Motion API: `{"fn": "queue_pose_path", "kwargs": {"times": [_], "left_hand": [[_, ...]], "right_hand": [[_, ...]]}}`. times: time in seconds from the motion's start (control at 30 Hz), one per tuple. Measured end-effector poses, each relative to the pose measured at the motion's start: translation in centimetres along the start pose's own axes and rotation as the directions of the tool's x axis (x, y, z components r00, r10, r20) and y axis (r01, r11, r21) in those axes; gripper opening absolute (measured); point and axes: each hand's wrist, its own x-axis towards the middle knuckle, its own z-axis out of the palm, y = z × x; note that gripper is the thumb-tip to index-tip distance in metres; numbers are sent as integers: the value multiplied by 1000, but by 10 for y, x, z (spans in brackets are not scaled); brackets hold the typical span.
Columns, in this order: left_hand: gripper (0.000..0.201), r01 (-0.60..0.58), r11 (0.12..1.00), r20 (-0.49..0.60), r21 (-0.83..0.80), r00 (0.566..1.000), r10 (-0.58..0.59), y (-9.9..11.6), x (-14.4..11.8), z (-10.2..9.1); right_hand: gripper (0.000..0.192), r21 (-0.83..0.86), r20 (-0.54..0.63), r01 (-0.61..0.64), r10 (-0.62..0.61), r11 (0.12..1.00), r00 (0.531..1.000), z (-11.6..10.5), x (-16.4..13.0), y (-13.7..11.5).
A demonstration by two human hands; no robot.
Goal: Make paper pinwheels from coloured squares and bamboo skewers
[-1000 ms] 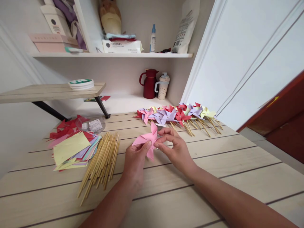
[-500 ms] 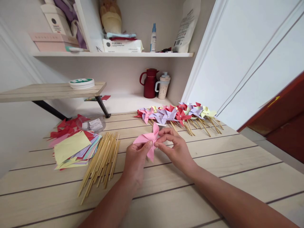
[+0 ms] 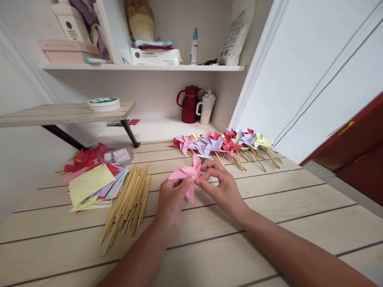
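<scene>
Between my hands, above the table, is a pink paper pinwheel (image 3: 186, 173) with its blades folded in. My left hand (image 3: 173, 199) grips it from the left, thumb pressed near its centre. The fingers of my right hand (image 3: 222, 187) are pinched at the pinwheel's centre from the right; whether a small pin sits between them I cannot make out. To the left lies a bundle of thin wooden sticks (image 3: 128, 199). Beyond it is a stack of coloured paper sheets (image 3: 89, 183). Finished pinwheels on sticks (image 3: 209, 143) lie in a row at the back right.
Red paper pieces (image 3: 86, 157) and a clear plastic container (image 3: 119, 154) lie at the back left. A small raised wooden shelf (image 3: 66, 113) stands over that side. A dark red jug (image 3: 190, 105) and a speckled cup (image 3: 206, 108) stand at the back.
My hands and the pinwheel keep almost the same pose. The whole view has shifted very slightly.
</scene>
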Motion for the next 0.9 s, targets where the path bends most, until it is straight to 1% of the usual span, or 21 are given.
{"fn": "queue_pose_path", "kwargs": {"times": [0.17,0.4,0.63,0.73,0.9], "left_hand": [[18,1,997,-9,80,1000,0,0,6,-4],[19,-14,977,-6,215,1000,16,-9,11,-10],[20,-46,963,-5,265,999,49,-17,18,-15],[21,-43,959,-1,279,999,45,-17,19,-16],[22,-36,942,50,334,999,21,-17,19,-17]], "right_hand": [[19,16,13,-30,29,999,999,1,-1,1],[18,-4,72,-66,66,998,995,3,-1,2],[17,-12,131,-119,120,993,984,5,1,3],[18,-3,143,-125,125,992,982,5,1,5],[14,0,146,-143,141,990,979,6,1,7]]}}
